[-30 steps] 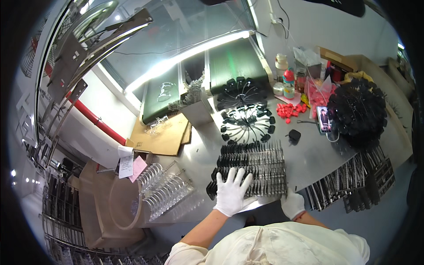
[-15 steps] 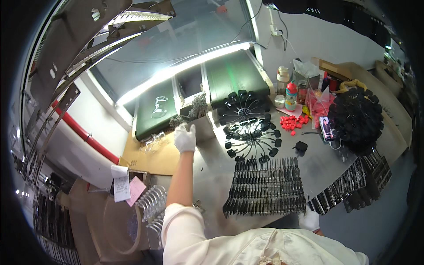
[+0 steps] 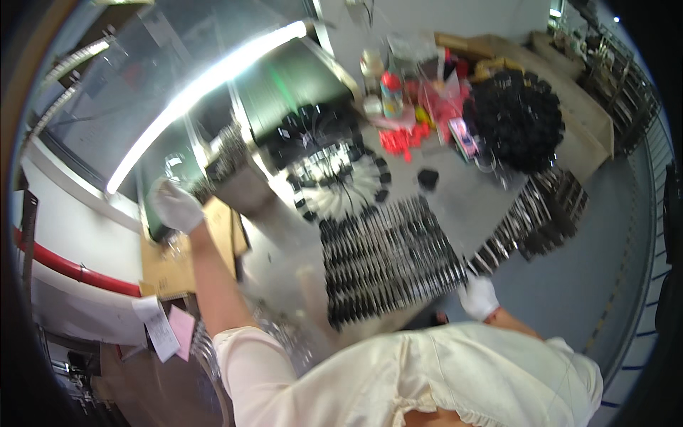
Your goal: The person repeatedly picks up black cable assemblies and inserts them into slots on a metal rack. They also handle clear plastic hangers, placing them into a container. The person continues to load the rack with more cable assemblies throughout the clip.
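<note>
My left hand (image 3: 176, 205), in a white glove, is stretched out at the far left beside the front end of a green conveyor belt (image 3: 151, 226). Just beyond its fingers lies a clear curved plastic piece (image 3: 173, 165). Motion blur hides whether the fingers hold anything. My right hand (image 3: 479, 297), also gloved, is low at the near right corner of a rack of black flat parts (image 3: 388, 263). Its fingers are smeared and partly hidden, so a grip on the rack cannot be made out.
A metal box of thin wires (image 3: 242, 181) stands right of my left hand. Black pads on wires (image 3: 334, 178) fan out behind the rack. Red small pieces (image 3: 404, 141), a bottle (image 3: 391, 95), a lit phone (image 3: 464, 139) and a black heap (image 3: 516, 121) sit farther right. Cardboard (image 3: 167, 263) lies left.
The whole view has swung, so the scene sits farther left and higher. My left hand has gone from the wire box leftward to the belt's end. My right hand stays at the rack's corner.
</note>
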The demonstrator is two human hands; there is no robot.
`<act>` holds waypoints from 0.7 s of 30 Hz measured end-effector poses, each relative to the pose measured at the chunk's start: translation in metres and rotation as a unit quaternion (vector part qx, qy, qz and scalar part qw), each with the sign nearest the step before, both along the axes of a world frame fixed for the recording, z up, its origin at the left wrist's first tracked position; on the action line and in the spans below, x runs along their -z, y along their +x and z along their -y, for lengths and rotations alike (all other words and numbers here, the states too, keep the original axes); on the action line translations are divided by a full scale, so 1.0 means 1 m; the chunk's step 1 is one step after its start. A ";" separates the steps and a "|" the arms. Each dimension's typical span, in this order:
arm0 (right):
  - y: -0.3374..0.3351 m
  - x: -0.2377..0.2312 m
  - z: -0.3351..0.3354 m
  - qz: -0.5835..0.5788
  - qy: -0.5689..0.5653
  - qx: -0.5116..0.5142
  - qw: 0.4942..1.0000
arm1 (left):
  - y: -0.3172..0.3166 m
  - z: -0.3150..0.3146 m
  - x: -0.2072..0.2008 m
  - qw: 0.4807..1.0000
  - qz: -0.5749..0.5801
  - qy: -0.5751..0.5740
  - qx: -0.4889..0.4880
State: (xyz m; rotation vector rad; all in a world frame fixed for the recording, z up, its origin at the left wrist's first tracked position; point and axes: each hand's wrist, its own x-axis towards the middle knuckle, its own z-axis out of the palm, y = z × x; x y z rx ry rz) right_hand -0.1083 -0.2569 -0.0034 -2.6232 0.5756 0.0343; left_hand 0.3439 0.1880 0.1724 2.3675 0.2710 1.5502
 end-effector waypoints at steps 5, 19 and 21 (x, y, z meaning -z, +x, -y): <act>0.022 -0.005 -0.001 0.026 0.010 -0.056 0.998 | -0.202 -0.031 -0.062 0.941 0.202 -0.142 0.230; 0.041 -0.007 0.021 0.060 -0.023 -0.130 0.989 | -0.375 0.078 0.108 0.789 -0.040 -0.552 0.268; 0.041 -0.009 0.026 0.053 -0.030 -0.129 0.990 | -0.374 0.091 0.104 0.803 -0.055 -0.526 0.274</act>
